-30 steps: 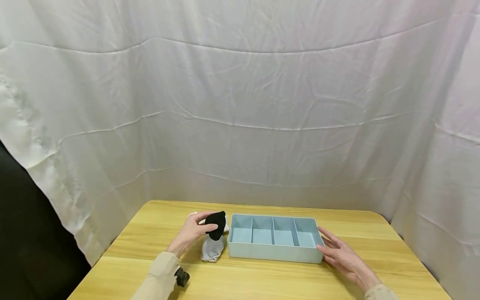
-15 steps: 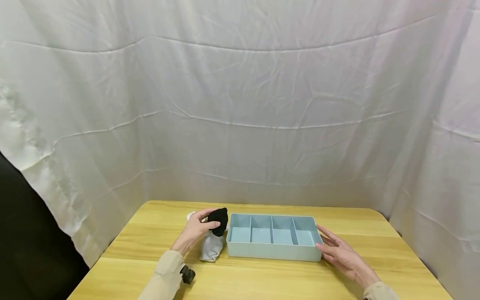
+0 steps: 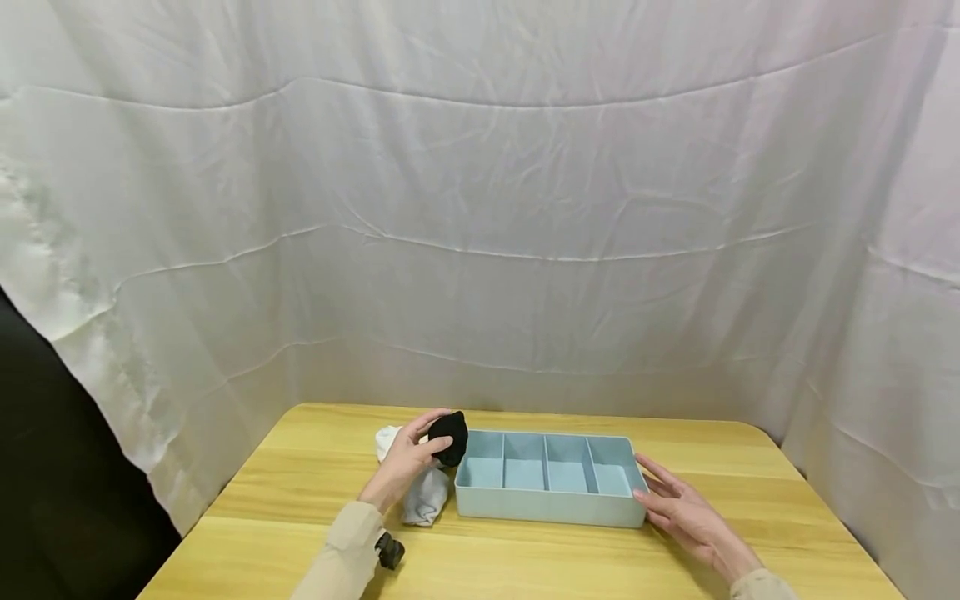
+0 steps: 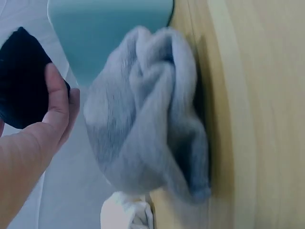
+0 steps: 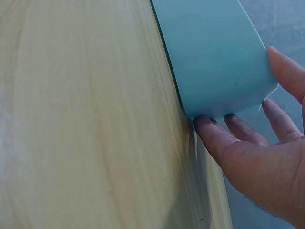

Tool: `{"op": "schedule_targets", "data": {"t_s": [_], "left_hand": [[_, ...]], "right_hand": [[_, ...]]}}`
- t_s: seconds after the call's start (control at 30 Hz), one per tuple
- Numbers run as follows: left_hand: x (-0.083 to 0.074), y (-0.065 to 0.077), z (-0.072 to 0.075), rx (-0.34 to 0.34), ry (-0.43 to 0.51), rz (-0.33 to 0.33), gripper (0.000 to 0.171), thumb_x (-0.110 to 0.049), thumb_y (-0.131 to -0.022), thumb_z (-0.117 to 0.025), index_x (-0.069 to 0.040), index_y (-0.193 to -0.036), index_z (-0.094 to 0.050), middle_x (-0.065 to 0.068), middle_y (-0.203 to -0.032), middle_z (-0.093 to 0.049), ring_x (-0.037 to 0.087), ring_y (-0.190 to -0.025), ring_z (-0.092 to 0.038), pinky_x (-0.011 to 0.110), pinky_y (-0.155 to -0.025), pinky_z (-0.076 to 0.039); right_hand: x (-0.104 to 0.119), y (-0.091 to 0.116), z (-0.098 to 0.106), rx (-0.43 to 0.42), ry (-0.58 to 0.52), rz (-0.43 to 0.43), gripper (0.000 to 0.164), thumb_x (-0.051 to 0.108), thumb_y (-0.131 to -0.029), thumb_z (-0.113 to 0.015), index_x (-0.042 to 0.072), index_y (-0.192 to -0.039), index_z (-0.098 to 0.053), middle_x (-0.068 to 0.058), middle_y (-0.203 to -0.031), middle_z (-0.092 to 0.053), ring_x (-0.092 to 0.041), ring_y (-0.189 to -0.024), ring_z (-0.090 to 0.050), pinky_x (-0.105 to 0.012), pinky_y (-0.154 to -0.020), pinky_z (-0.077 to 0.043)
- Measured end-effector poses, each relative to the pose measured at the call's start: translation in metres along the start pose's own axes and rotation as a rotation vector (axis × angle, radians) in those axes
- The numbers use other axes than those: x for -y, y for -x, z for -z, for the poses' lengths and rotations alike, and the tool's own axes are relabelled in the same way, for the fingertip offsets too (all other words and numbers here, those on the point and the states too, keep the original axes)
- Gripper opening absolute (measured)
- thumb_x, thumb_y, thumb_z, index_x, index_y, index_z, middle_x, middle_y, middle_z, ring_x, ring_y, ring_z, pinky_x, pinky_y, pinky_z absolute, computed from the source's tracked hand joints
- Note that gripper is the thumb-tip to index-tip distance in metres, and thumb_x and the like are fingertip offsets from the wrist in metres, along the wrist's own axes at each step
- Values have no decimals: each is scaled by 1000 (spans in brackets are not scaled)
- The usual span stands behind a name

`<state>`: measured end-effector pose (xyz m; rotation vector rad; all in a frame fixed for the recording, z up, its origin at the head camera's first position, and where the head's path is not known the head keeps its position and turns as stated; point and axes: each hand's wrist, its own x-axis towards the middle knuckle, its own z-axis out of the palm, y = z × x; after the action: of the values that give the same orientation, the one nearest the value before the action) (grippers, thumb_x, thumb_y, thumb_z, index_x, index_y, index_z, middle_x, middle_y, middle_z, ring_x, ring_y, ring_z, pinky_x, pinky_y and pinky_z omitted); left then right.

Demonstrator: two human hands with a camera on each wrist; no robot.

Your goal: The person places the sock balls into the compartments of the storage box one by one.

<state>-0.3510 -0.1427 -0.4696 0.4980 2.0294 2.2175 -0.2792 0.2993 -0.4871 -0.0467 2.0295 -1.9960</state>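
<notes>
My left hand (image 3: 403,465) pinches a balled black sock (image 3: 452,440) between thumb and fingers. It is lifted and overlaps the left end of the light blue box (image 3: 551,506) in the head view. Below that hand, a bunched grey sock (image 4: 147,114) lies on the table by the box's left end. A white sock (image 3: 386,440) is behind the hand, partly hidden. At the box's other end my right hand (image 3: 692,521) rests its fairly straight fingertips against the end wall, with its thumb at the near corner. Inside the box, thin dividers separate several compartments with nothing visible in them.
The wooden table (image 3: 570,558) has rounded back corners. A pale curtain (image 3: 525,208) hangs behind it and along both sides. A black camera mount (image 3: 390,551) is strapped at the left wrist.
My left hand has moved right and slightly up with the black sock, bringing it to the box's left end. More of the white sock shows behind. My right hand and the box have stayed put.
</notes>
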Motion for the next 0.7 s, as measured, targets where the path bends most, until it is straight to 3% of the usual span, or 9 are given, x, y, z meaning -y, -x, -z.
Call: {"op": "schedule_targets", "data": {"t_s": [0.33,0.7], "left_hand": [[6,-2,-9,18,41,-34,51,0,-87,-70,-4,-136,-56,18,-137,-53,25,-108,-62,35,-82,-57],[5,-6,-18,28,-38,-74,51,-7,-87,-73,-9,-136,-59,19,-135,-57,25,-107,-64,33,-81,-56]], "right_hand": [[-1,0,0,16,-3,4,82,21,-98,-61,13,-159,-7,-27,-162,0,-38,-146,-17,-55,-117,-24],[0,1,1,25,-6,6,83,20,-98,-61,13,-159,-5,-28,-161,1,-38,-145,-18,-53,-116,-27]]}}
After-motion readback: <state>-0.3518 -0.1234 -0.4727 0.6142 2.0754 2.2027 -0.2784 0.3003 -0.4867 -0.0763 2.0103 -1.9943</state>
